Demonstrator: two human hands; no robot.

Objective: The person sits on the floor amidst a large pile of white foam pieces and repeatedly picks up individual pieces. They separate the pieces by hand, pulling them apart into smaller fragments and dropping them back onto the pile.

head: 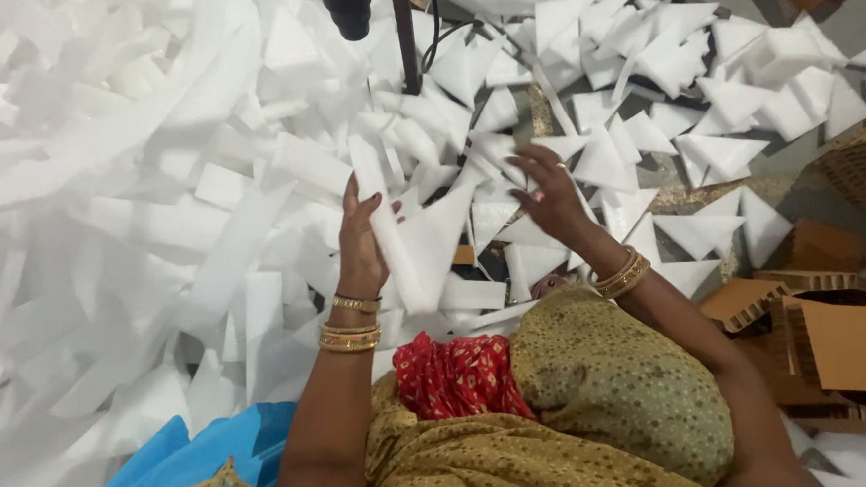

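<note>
My left hand (pixel 361 240) holds a stack of white foam triangle pieces (pixel 423 238) upright by its left edge, above my lap. My right hand (pixel 546 192) reaches forward with fingers spread, over loose white foam triangles (pixel 605 164) scattered on the floor; it touches or hovers just above them and grips nothing I can see. Gold bangles sit on both wrists.
A big heap of long white foam strips (pixel 110 187) fills the left side. More foam triangles (pixel 727 101) lie at the top right. Brown corrugated cardboard pieces (pixel 833 334) are stacked at the right. A black pole and cable (pixel 404 35) stand ahead. Blue plastic (pixel 205 449) lies at the lower left.
</note>
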